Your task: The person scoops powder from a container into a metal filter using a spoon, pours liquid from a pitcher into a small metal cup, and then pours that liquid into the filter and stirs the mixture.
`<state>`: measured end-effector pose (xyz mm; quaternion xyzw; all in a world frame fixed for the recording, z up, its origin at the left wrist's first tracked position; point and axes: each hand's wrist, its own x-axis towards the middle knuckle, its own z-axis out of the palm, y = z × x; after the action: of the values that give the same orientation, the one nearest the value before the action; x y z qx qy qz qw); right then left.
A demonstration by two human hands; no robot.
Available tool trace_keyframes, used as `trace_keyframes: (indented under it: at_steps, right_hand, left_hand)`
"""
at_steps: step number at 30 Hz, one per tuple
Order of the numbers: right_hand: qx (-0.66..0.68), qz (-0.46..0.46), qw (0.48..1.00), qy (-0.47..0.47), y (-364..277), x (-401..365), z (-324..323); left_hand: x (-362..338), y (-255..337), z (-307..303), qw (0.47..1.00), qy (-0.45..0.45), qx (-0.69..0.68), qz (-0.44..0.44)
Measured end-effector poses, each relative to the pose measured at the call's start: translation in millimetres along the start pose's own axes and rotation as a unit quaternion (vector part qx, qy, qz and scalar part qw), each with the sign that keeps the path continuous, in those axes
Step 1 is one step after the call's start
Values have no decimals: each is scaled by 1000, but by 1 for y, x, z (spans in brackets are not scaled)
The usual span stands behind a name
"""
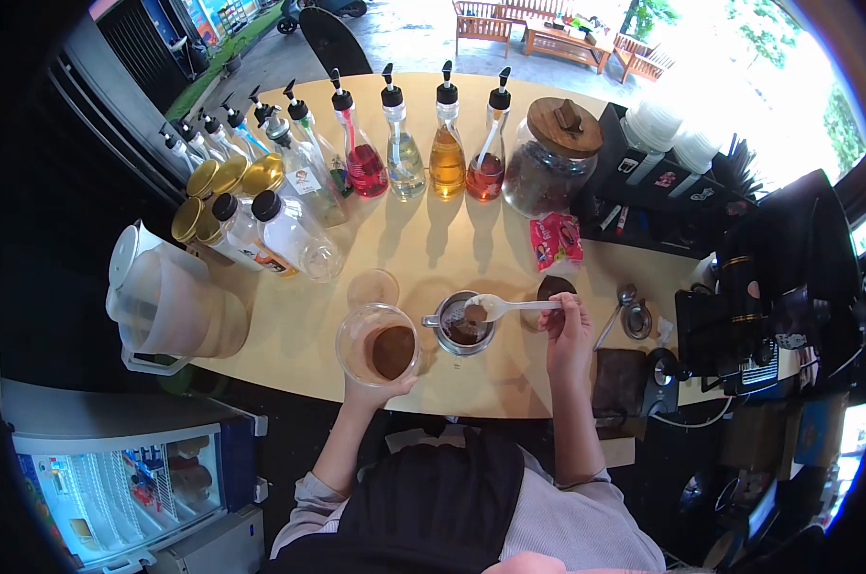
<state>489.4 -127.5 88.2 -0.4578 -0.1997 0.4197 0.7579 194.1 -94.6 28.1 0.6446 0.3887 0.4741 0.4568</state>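
Observation:
My left hand is closed around a clear tub, tilted so that the brown powder inside shows. In my right hand is the handle of a white spoon. Brown powder sits in the spoon's bowl, which is over a small metal cup with a side handle. Dark liquid is visible in the cup. Behind the tub, a round translucent lid lies on the table. A dark round object is partly hidden behind my right hand.
Pump bottles line the table's far edge, beside a wooden-lidded jar. At left stand a plastic pitcher and black-capped bottles. A pink packet, a metal spoon and a black machine are at right.

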Motion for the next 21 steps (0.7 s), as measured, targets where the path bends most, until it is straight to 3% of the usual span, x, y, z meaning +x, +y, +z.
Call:
trace_keyframes:
  at_steps: [21]
  right_hand:
    - [0, -15, 1000, -6, 2, 10, 4]
  left_hand:
    - [-1, -4, -1, 999, -2, 31, -10]
